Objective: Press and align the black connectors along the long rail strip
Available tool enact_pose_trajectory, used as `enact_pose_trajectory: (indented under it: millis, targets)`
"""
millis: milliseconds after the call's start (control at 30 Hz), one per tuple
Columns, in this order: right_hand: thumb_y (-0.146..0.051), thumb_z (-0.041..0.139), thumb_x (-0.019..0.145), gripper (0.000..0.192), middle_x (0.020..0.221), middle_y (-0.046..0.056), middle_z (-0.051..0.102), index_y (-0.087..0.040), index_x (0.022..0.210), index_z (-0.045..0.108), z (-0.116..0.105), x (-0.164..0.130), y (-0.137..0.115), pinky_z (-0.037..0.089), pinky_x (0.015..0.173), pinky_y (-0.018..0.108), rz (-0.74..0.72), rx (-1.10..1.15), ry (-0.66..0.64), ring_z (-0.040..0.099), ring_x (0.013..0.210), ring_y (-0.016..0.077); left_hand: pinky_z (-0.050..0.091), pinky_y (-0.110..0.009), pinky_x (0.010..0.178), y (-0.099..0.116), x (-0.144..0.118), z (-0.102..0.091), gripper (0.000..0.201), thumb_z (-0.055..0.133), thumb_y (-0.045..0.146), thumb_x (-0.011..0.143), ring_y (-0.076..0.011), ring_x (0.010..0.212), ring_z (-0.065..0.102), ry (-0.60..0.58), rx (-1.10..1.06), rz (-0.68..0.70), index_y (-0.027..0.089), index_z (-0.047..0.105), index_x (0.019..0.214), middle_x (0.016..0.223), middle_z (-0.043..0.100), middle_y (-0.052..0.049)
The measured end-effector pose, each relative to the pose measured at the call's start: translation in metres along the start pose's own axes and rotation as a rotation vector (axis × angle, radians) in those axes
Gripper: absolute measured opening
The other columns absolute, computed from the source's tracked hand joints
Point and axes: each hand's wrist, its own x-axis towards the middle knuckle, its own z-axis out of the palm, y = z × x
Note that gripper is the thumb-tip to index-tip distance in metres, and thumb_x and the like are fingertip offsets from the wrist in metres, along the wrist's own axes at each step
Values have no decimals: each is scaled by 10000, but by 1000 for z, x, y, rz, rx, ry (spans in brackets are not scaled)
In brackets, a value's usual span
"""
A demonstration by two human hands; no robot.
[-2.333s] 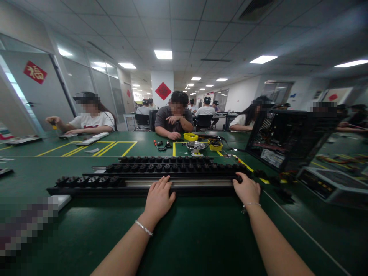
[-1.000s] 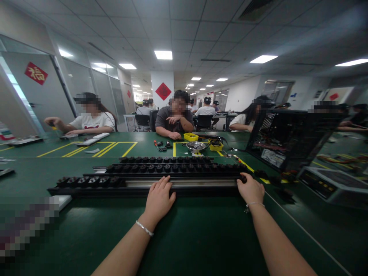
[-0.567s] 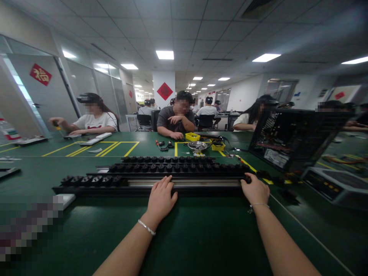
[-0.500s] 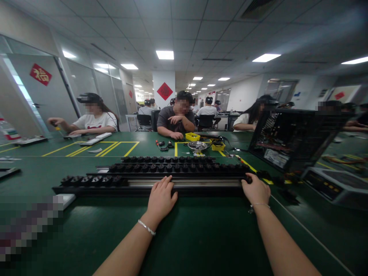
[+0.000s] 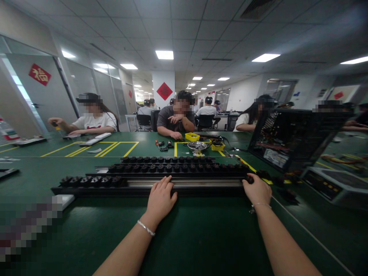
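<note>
A long black rail (image 5: pixel 198 184) with a bare metal strip lies crosswise before me. Several black blocks (image 5: pixel 92 181), socket-like with round tops, sit on its left part. My left hand (image 5: pixel 163 197) rests on the rail near the middle, fingers stretched over the strip and thumb apart. At the right end my right hand (image 5: pixel 257 189) pinches a small black block (image 5: pixel 249 178) between thumb and fingers. The block is partly hidden by those fingers; whether it sits in the rail I cannot tell. Right behind lie two more rails (image 5: pixel 178 168) filled with similar blocks.
Loose black pieces (image 5: pixel 287 194) lie right of my right hand, near a grey metal box (image 5: pixel 333 186) and an open computer case (image 5: pixel 296 138). Farther back are a metal bowl (image 5: pixel 197 146) and yellow trays (image 5: pixel 192 136). People sit across the green table (image 5: pixel 201 241).
The view has shifted very slightly. My right hand, with the black block, has moved barely to the right; my left hand stays on the rail.
</note>
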Motion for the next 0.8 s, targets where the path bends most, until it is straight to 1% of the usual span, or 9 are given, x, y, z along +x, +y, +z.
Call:
enact_pose_trajectory:
  millis: [133, 233, 433, 800]
  targets:
    - [-369, 512, 725, 407, 1076, 110, 643, -190, 1071, 632, 4, 3, 6, 408, 896, 409, -16, 37, 34, 551, 1024, 283, 365, -428, 1016, 1, 0, -1, 239, 494, 317, 816, -241, 1259, 439, 2, -8, 0, 223, 614, 1001, 1348, 515, -47]
    - [-358, 519, 719, 416, 1083, 126, 636, -158, 1067, 630, 7, 5, 10, 396, 922, 388, -39, 63, 64, 547, 1025, 275, 363, -430, 1019, 1, 1, -1, 241, 496, 320, 814, -244, 1261, 437, -2, -8, 0, 221, 615, 999, 1350, 514, -50]
    - [-353, 526, 717, 423, 1070, 135, 638, -147, 1073, 625, 8, 6, 12, 401, 920, 403, -28, 86, 95, 549, 1011, 281, 349, -433, 1030, 1, 0, 0, 236, 488, 320, 820, -240, 1263, 434, -7, -3, -3, 228, 612, 998, 1354, 509, -45]
    - [-376, 525, 723, 440, 1109, 139, 618, -144, 1085, 613, 4, 7, 13, 391, 936, 399, 10, 97, 70, 540, 1029, 285, 352, -435, 1026, 1, 1, -1, 239, 479, 319, 823, -241, 1266, 429, -12, -9, -3, 229, 610, 1002, 1357, 506, -48]
